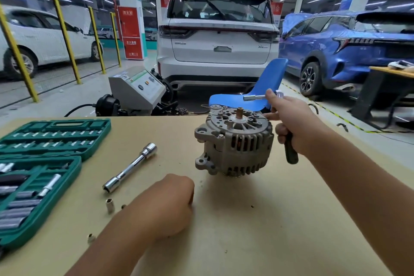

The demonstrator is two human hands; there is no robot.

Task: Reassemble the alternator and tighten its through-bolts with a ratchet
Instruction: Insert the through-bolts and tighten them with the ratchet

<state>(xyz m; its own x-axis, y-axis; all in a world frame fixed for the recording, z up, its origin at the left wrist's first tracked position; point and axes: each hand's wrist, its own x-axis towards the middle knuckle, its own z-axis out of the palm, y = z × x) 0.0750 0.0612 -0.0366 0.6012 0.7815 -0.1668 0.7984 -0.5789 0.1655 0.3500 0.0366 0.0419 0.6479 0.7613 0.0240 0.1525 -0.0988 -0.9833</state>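
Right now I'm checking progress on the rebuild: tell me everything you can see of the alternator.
The alternator stands on the tan table, shaft end up. Its grey cast-metal housing looks closed, with slotted vents showing copper windings, mounting ears on its left, and a brownish shaft stub on top. The right hand, gripping a ratchet, is beside it; contact is unclear.

Matt cast-metal alternator (233, 141), glossy chrome extension bar (130, 168), green plastic case (94, 132), smooth tan tabletop (257, 219).

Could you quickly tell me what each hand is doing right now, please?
Left hand: fingers curled, resting on the table, holding nothing visible.
Right hand: gripping the ratchet beside the alternator.
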